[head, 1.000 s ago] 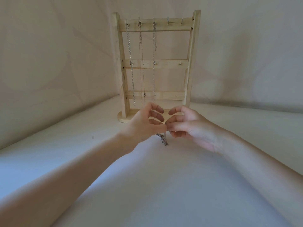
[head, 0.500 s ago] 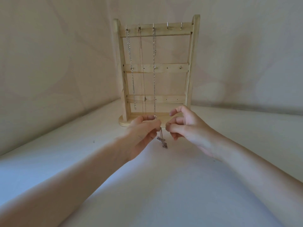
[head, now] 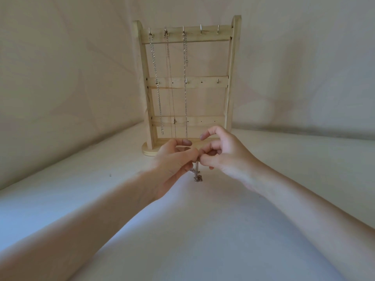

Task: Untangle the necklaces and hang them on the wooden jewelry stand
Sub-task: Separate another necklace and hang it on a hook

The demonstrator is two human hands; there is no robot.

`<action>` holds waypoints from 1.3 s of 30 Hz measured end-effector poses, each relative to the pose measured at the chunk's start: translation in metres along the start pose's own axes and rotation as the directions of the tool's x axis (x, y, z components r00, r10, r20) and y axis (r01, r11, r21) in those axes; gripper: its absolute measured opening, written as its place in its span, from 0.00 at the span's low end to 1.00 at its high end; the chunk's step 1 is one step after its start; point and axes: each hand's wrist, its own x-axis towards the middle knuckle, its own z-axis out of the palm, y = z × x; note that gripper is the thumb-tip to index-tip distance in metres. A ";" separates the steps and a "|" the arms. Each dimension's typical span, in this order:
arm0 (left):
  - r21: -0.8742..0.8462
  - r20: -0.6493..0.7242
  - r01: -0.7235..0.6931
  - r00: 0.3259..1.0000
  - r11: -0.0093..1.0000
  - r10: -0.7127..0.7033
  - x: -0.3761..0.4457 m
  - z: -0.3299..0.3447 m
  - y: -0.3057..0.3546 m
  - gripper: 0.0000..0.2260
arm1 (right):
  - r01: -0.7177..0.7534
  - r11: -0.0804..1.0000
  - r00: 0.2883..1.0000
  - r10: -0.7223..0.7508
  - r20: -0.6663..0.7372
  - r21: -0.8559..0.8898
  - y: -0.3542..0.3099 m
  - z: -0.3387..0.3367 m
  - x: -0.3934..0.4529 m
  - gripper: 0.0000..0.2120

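A wooden jewelry stand (head: 230,78) stands upright at the back of the table. Three silver necklaces (head: 185,88) hang from its top-left hooks; the two right top hooks are bare. In front of the stand's base, my left hand (head: 172,163) and my right hand (head: 221,157) meet fingertip to fingertip. Both pinch the top of a bunched silver necklace (head: 196,175), which dangles between them with its lower end on the table. My right index finger is raised and curved.
The white table (head: 203,230) runs toward me from the stand. Beige cloth-like walls (head: 71,78) close off the left and back. A tiny dark speck (head: 110,175) lies on the table at the left.
My hands sank slightly toward the table and drew close again after parting a little. My right index finger has lifted away from the pinch.
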 end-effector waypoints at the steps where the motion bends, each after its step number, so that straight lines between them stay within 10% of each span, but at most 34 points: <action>1: 0.013 0.006 -0.009 1.000 1.000 0.009 -0.001 0.001 -0.001 0.11 | 0.000 1.000 1.000 0.000 0.005 -0.008 0.000 0.001 0.000 0.16; 22: 0.136 0.098 -0.034 0.995 0.990 0.021 -0.002 -0.002 0.003 0.07 | -0.088 0.994 0.996 0.086 0.033 0.057 0.003 -0.004 0.000 0.14; 29: 0.474 0.216 -0.441 0.898 0.762 0.384 -0.010 -0.002 0.018 0.06 | -0.168 0.906 0.985 0.166 0.038 0.390 0.003 -0.013 0.006 0.12; 39: 0.713 0.366 -0.616 0.735 0.335 0.571 -0.010 -0.005 0.012 0.05 | -0.192 0.953 0.981 0.192 0.021 0.233 0.003 -0.012 0.005 0.12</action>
